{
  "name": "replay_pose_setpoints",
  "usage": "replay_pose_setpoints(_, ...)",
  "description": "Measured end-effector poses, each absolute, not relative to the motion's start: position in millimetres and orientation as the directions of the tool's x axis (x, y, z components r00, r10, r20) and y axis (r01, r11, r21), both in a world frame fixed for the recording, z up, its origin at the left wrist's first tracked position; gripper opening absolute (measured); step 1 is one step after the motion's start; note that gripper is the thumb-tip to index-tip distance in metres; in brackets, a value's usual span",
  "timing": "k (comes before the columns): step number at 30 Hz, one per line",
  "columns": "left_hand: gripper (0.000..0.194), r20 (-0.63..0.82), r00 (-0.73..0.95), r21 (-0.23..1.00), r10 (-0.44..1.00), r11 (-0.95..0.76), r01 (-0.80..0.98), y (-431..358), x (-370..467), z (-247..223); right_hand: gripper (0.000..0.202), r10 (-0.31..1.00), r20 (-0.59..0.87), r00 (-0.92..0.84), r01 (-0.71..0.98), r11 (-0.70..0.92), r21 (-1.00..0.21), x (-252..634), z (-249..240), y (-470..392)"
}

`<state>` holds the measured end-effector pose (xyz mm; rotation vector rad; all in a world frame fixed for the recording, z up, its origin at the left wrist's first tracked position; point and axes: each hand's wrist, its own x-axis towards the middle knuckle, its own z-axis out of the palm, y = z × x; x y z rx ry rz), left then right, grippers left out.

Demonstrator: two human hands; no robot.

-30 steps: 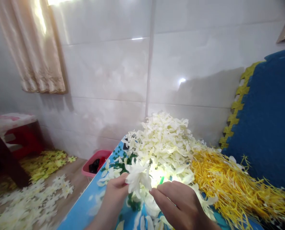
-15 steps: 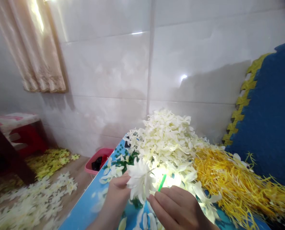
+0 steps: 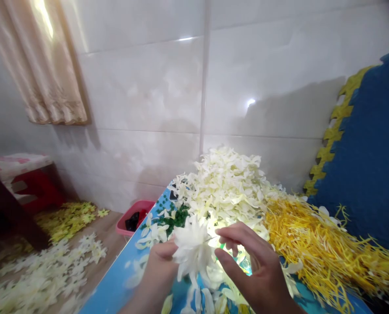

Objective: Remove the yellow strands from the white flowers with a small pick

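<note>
My left hand (image 3: 160, 264) is closed around the base of a white artificial flower (image 3: 192, 250) with many layered petals, held above the blue table. My right hand (image 3: 251, 261) is just right of the bloom, thumb and fingers apart. A thin dark strand runs from the petals toward my right index fingertip; whether it touches the finger I cannot tell. Part of a green stick (image 3: 222, 247) shows behind my right hand, in a bright glow. Loose white petal pieces (image 3: 202, 301) lie beneath both hands.
A tall heap of white petals (image 3: 227, 183) stands at the table's far end, beside yellow stamen strands (image 3: 305, 235). Green bits (image 3: 177, 218) lie left. A pink basin (image 3: 124, 222) and more petals (image 3: 60, 266) are on the floor. A blue foam mat (image 3: 371, 152) leans right.
My right hand has opened from its closed pose by the green stick and risen slightly, its fingers spreading beside the flower. My left hand keeps its hold, the flower turned a little.
</note>
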<state>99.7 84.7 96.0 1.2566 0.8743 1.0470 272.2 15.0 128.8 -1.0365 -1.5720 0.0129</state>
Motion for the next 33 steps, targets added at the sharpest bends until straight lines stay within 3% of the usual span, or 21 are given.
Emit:
replay_pose_setpoints(2,0.01,0.06,0.326,0.992,0.943,-0.02,-0.125,82.7,100.0,96.5,0.018,0.692,0.712,0.118,0.518,0.57,-0.638,271.3,130.0,16.8)
replay_pose_setpoints(4,0.01,0.082,0.357,0.992,0.931,-0.042,-0.118,82.2,99.2,93.6,0.015,0.717,0.688,0.111,0.477,0.569,-0.67,269.2,130.2,17.7)
replay_pose_setpoints(17,0.008,0.106,0.392,0.991,0.914,-0.066,-0.114,82.9,97.2,86.6,0.017,0.639,0.767,0.058,0.487,0.653,-0.58,264.1,127.5,19.3)
replay_pose_setpoints(23,0.015,0.149,0.396,0.983,0.906,-0.093,-0.159,81.5,100.0,92.9,0.014,0.66,0.747,0.08,0.481,0.631,-0.609,264.5,129.6,17.5)
replay_pose_setpoints(33,0.013,0.085,0.372,0.995,0.924,-0.057,-0.086,80.2,98.7,93.4,0.013,0.656,0.746,0.117,0.486,0.617,-0.619,261.1,126.4,19.3)
